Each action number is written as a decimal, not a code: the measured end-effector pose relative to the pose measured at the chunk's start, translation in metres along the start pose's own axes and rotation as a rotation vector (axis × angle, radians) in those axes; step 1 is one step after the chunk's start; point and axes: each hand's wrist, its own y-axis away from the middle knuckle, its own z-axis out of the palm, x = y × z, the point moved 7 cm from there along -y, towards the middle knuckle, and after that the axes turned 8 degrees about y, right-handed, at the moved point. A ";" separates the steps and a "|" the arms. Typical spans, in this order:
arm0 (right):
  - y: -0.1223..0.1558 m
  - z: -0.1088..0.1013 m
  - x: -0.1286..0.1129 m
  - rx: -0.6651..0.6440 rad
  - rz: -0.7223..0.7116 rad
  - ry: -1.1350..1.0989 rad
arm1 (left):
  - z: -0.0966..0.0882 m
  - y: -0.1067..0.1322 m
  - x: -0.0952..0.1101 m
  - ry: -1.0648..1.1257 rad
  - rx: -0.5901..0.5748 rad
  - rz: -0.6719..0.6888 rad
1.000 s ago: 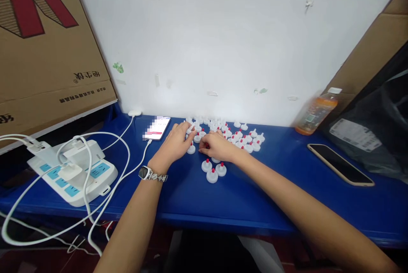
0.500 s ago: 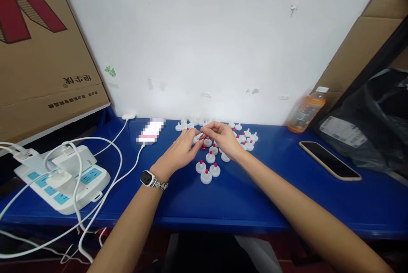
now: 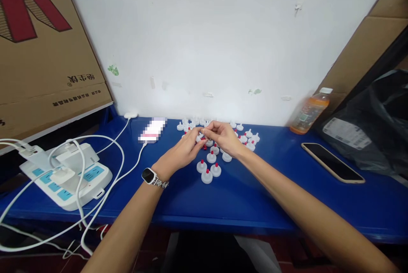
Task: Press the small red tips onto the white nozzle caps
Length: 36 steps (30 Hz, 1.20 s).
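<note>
My left hand point(image 3: 185, 149), with a watch point(image 3: 148, 175) on its wrist, is closed around a white nozzle cap point(image 3: 199, 137), mostly hidden by the fingers. Thumb and fingertips of my right hand point(image 3: 225, 137) are pinched together at the tip of that cap; whatever sits between them is hidden. Below the hands lie small red tip caps point(image 3: 205, 147). Nearer to me stand several white nozzle caps with red tips, one of them the front nozzle cap point(image 3: 207, 176). Plain white nozzle caps point(image 3: 195, 120) are grouped behind the hands, by the wall.
On the blue table point(image 3: 255, 205), a power strip point(image 3: 72, 188) with tangled white cables takes up the left. A phone with a blurred screen point(image 3: 153, 130) is plugged in. To the right are a dark phone point(image 3: 333, 162), an orange drink bottle point(image 3: 310, 111) and a black plastic bag point(image 3: 376, 115).
Both hands have closed in tighter around the nozzle cap, my right fingertips now pressed at its tip. The whole view has shifted slightly.
</note>
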 end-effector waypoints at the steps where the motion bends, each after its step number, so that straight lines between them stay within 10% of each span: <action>1: 0.001 0.000 -0.001 -0.004 -0.008 -0.004 | 0.000 0.000 0.001 0.020 -0.001 -0.016; 6: 0.003 0.000 -0.005 -0.017 -0.040 0.137 | -0.006 0.000 0.002 0.036 -0.001 -0.056; 11: -0.006 0.001 0.002 -0.015 -0.069 0.536 | -0.042 0.002 -0.012 -0.128 0.256 -0.133; 21: -0.023 0.050 0.010 -0.315 -0.156 0.841 | -0.059 0.010 -0.022 -0.148 0.461 -0.169; 27: -0.069 0.016 0.027 -0.052 -0.075 0.962 | -0.059 0.011 -0.029 -0.164 0.476 -0.201; 36: -0.099 0.009 0.051 -0.084 0.058 0.975 | -0.046 0.002 -0.028 -0.297 0.314 -0.180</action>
